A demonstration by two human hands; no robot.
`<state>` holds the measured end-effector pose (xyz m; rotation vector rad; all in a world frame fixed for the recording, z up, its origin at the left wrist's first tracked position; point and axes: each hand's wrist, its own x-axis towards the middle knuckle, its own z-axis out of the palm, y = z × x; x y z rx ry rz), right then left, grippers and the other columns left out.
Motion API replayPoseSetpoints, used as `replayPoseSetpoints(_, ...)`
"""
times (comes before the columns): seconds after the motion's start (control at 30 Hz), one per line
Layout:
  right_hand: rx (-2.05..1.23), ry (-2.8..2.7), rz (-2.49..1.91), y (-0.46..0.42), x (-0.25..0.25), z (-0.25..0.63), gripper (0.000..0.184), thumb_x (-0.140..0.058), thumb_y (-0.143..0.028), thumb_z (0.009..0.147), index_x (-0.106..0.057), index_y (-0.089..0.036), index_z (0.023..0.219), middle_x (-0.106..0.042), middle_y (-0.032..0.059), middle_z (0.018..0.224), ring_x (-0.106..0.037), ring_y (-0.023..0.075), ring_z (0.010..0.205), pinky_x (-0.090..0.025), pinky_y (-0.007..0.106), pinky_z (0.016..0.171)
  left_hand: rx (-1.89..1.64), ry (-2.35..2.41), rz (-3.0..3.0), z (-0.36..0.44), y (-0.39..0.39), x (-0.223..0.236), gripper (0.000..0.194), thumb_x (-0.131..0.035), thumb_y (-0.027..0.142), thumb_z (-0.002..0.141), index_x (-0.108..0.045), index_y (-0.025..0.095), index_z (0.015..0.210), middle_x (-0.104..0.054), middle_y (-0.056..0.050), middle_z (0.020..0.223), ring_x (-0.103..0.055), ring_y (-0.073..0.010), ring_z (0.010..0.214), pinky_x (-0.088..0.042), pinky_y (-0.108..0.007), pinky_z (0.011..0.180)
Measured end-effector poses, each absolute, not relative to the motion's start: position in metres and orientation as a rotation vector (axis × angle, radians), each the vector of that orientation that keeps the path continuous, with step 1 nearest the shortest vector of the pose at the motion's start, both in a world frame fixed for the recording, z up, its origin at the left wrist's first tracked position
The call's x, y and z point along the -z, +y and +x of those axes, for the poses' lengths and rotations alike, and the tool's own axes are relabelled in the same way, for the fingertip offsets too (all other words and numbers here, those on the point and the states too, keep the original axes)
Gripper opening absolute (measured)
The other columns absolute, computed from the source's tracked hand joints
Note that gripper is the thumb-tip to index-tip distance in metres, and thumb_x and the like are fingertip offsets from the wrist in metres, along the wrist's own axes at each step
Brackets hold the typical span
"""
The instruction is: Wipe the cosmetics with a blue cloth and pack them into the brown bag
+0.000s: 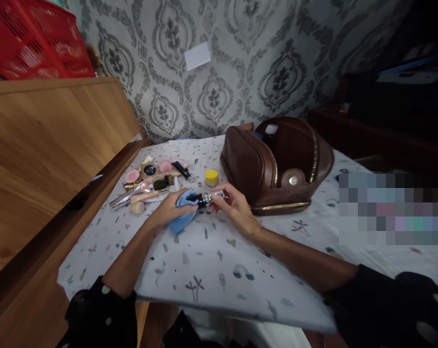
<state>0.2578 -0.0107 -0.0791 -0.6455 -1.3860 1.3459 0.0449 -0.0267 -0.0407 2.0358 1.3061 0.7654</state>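
My left hand [170,209] is closed on a light blue cloth [182,215] that wraps the dark end of a slim cosmetic tube [210,197]. The silver end of that tube is pinched in the closed fingers of my right hand [233,205]. Both hands hover just above a white patterned cloth-covered surface [219,270]. Left of them lies a heap of make-up items [152,181]: brushes, pink compacts, a sponge. A small yellow-lidded jar [211,177] stands just behind the hands.
An open brown leather toiletry bag [277,164] stands to the right of the hands. A wooden headboard [48,145] runs along the left, with a red plastic basket [34,38] on top. Patterned wallpaper is behind; dark furniture sits at the far right.
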Motion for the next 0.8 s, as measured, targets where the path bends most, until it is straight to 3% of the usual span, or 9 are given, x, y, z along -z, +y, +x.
replayPoseSetpoints(0.1,-1.383,-1.275,-0.637,-0.008,0.082,0.257,0.048,-0.073,-0.061,0.074,-0.052,-0.022,0.091,-0.061,-0.0013,0.074,-0.062,0.0145,0.062,-0.055,0.030,0.058,-0.733,1.338,2.072,0.040,-0.025,0.037,0.049,-0.074,0.052,0.072,-0.062,0.016,0.104,-0.062,-0.002,0.089,-0.056,-0.0192,0.084,-0.046,-0.028,0.075)
replayPoseSetpoints(0.17,-1.427,-1.233,-0.631,-0.006,0.083,0.257,0.048,-0.074,-0.061,0.073,-0.052,-0.022,0.091,-0.061,-0.0013,0.076,-0.062,0.0142,0.063,-0.055,0.029,0.058,-0.764,1.366,2.053,0.040,-0.025,0.038,0.047,-0.073,0.052,0.074,-0.062,0.016,0.102,-0.062,-0.001,0.089,-0.057,-0.0191,0.083,-0.046,-0.028,0.075)
replayPoseSetpoints(0.37,-1.411,-1.278,-0.673,-0.007,0.082,0.259,0.044,-0.070,-0.056,0.079,-0.055,-0.022,0.103,-0.059,-0.0011,0.079,-0.060,0.0138,0.067,-0.048,0.023,0.050,-0.894,1.410,1.910,0.042,-0.025,0.048,0.045,-0.050,0.062,0.088,-0.055,0.018,0.078,-0.056,0.000,0.071,-0.052,-0.0160,0.069,-0.043,-0.027,0.064)
replayPoseSetpoints(0.57,-1.346,-1.439,-0.621,-0.010,0.081,0.257,0.041,-0.071,-0.048,0.078,-0.056,-0.022,0.107,-0.060,0.0015,0.085,-0.062,0.0163,0.074,-0.049,0.023,0.049,-1.128,1.601,1.781,0.040,-0.018,0.052,0.057,-0.037,0.073,0.087,-0.040,0.021,0.062,-0.044,0.002,0.057,-0.044,-0.0144,0.062,-0.040,-0.028,0.061)
replayPoseSetpoints(0.8,-1.267,-1.493,-0.754,-0.008,0.085,0.258,0.040,-0.068,-0.053,0.079,-0.058,-0.019,0.098,-0.058,-0.0027,0.063,-0.054,0.0126,0.051,-0.044,0.025,0.046,-0.954,1.447,1.977,0.040,-0.020,0.054,0.044,-0.047,0.058,0.090,-0.049,0.019,0.071,-0.050,0.003,0.066,-0.047,-0.0133,0.065,-0.039,-0.025,0.062)
